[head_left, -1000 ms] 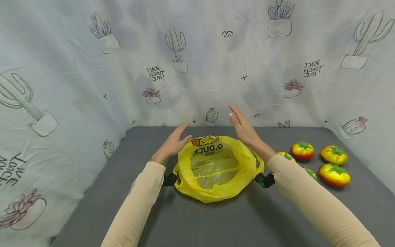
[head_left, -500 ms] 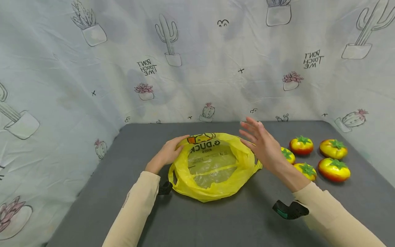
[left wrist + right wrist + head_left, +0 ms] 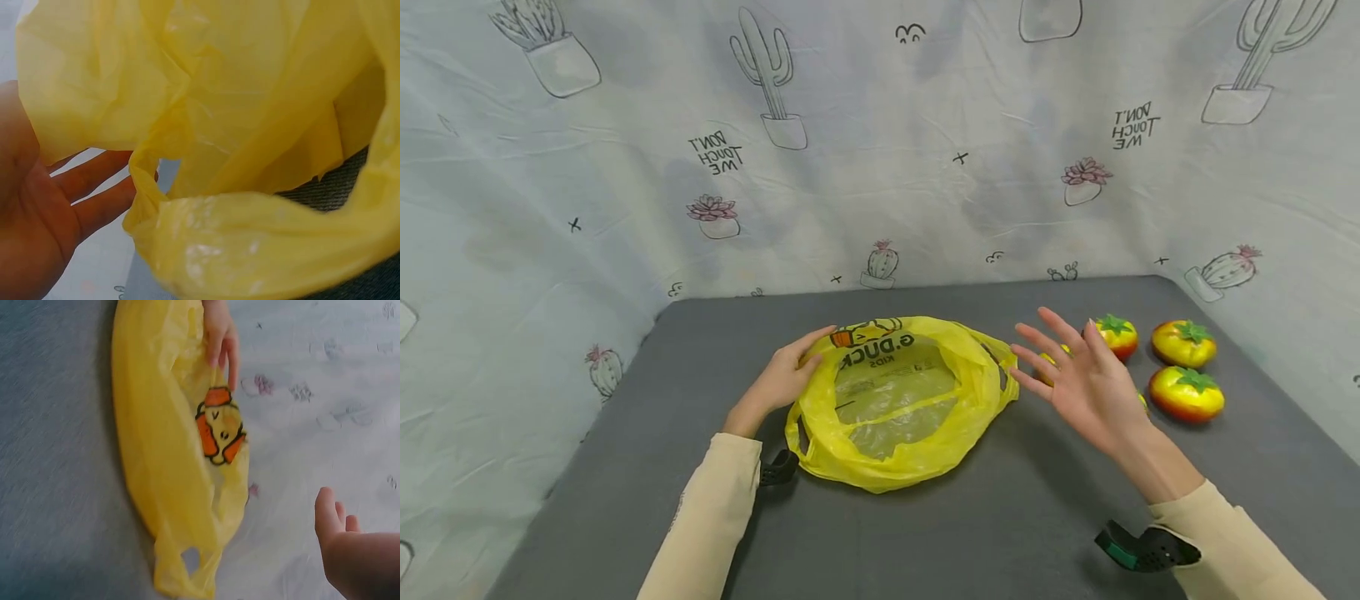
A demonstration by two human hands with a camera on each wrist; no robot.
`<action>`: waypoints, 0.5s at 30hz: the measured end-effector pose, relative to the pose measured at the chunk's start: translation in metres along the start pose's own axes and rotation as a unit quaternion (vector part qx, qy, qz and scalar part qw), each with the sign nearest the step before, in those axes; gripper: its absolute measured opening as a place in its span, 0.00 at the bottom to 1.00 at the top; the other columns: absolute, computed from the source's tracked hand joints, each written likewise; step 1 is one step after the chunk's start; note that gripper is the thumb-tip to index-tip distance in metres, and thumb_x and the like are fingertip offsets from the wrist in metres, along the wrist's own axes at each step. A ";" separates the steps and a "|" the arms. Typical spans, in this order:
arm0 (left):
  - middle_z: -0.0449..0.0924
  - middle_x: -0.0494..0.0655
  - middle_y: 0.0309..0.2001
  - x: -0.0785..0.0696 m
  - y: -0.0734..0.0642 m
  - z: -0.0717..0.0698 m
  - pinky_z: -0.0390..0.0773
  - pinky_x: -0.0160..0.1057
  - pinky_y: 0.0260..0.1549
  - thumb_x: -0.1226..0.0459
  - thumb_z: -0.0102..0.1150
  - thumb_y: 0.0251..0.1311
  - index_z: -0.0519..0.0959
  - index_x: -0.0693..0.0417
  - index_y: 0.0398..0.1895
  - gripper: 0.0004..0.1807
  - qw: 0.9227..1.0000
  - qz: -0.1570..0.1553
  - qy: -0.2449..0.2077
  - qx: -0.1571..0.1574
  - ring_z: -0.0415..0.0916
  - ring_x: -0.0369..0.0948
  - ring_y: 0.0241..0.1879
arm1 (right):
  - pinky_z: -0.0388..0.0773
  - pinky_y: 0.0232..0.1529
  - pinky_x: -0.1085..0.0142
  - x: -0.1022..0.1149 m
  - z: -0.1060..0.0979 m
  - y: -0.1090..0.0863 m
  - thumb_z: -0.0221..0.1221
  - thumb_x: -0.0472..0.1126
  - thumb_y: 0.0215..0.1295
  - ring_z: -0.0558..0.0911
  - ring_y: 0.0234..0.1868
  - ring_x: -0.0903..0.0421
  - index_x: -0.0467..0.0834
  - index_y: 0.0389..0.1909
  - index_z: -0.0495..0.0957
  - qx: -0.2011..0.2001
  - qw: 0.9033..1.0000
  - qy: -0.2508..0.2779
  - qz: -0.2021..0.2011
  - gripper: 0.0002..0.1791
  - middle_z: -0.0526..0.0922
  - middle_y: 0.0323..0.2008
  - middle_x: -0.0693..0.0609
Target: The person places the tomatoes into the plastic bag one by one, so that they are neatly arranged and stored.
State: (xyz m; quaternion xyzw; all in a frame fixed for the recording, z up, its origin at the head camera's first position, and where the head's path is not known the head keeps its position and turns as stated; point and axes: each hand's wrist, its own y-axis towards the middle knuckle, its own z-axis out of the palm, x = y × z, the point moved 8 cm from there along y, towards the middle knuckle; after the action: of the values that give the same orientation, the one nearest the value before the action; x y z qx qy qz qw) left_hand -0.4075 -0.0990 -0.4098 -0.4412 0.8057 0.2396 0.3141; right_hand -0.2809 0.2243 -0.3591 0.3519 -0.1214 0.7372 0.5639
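A yellow plastic bag [image 3: 880, 472] with a duck print and handle loops stands on the grey table, its mouth spread wide toward me. My left hand [image 3: 778, 379] touches the bag's left rim. In the left wrist view, that hand's fingers [image 3: 103, 209] stretch straight behind the thin plastic, beside a handle loop. My right hand [image 3: 1093, 392] is held apart from the bag at its right, palm up and fingers spread, with nothing in it. From the right wrist, the bag [image 3: 156, 444] shows from the side, the left hand [image 3: 219, 331] at its far rim.
Several yellow-red fruits [image 3: 1186, 394] with green leafy tops, like tomatoes or persimmons, sit on the table at the right; my right hand partly hides some. A pale cloth [image 3: 850, 208] printed with cacti hangs behind the table [image 3: 925, 542] and at both sides.
My left hand has come down onto the bag's left rim. The right hand has moved from above the bag's right rim out to the right and turned palm up. The head view has shifted rightward.
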 end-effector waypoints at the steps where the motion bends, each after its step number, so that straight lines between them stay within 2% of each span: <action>1: 0.64 0.58 0.64 0.000 0.000 0.000 0.66 0.39 0.15 0.69 0.44 0.72 0.59 0.47 0.73 0.27 1.000 0.000 -0.001 0.000 0.53 0.38 0.09 | 0.62 0.63 0.53 0.001 -0.004 -0.003 0.29 0.52 0.77 0.63 0.67 0.46 0.49 0.73 0.56 0.000 1.000 0.013 0.000 0.28 0.62 0.67 0.46; 3: 0.71 0.62 0.55 0.001 0.000 -0.001 0.65 0.38 0.14 0.69 0.44 0.72 0.59 0.48 0.73 0.27 1.000 -0.001 -0.003 -0.001 0.53 0.39 0.10 | 0.62 0.63 0.53 0.005 -0.010 -0.009 0.29 0.52 0.78 0.66 0.65 0.46 0.48 0.71 0.60 0.000 0.999 0.033 0.000 0.28 0.64 0.66 0.45; 5: 0.72 0.63 0.51 0.001 -0.001 -0.002 0.65 0.38 0.13 0.69 0.44 0.72 0.60 0.49 0.73 0.27 1.000 0.003 -0.007 -0.006 0.53 0.39 0.09 | 0.61 0.63 0.51 0.010 -0.015 -0.014 0.29 0.52 0.78 0.66 0.65 0.45 0.45 0.70 0.62 0.004 0.998 0.057 -0.001 0.28 0.65 0.65 0.44; 8: 0.71 0.63 0.54 0.002 -0.002 -0.003 0.64 0.38 0.13 0.69 0.45 0.72 0.60 0.51 0.72 0.27 1.000 0.008 -0.015 -0.009 0.53 0.39 0.09 | 0.58 0.64 0.50 0.019 -0.024 -0.022 0.30 0.52 0.78 0.65 0.65 0.46 0.42 0.69 0.63 0.011 0.995 0.099 -0.001 0.29 0.66 0.65 0.43; 11: 0.61 0.59 0.67 0.003 0.000 -0.002 0.65 0.38 0.14 0.69 0.45 0.71 0.60 0.52 0.72 0.27 1.000 0.017 -0.023 -0.008 0.53 0.38 0.09 | 0.57 0.64 0.49 0.029 -0.034 -0.030 0.30 0.52 0.78 0.65 0.66 0.45 0.40 0.69 0.62 0.015 0.991 0.135 -0.003 0.29 0.66 0.65 0.42; 15: 0.59 0.59 0.68 0.003 0.003 0.001 0.67 0.40 0.18 0.69 0.45 0.71 0.61 0.52 0.72 0.26 0.999 0.022 -0.026 -0.004 0.53 0.38 0.09 | 0.56 0.64 0.47 0.044 -0.047 -0.043 0.30 0.52 0.78 0.64 0.66 0.43 0.40 0.69 0.61 0.019 0.988 0.154 -0.021 0.29 0.65 0.65 0.40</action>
State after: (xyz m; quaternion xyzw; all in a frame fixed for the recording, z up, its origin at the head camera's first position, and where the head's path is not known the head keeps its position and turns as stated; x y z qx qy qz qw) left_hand -0.4115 -0.0989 -0.4122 -0.4183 0.8057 0.2615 0.3279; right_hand -0.2646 0.2989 -0.3739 0.2471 -0.0119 0.7730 0.5842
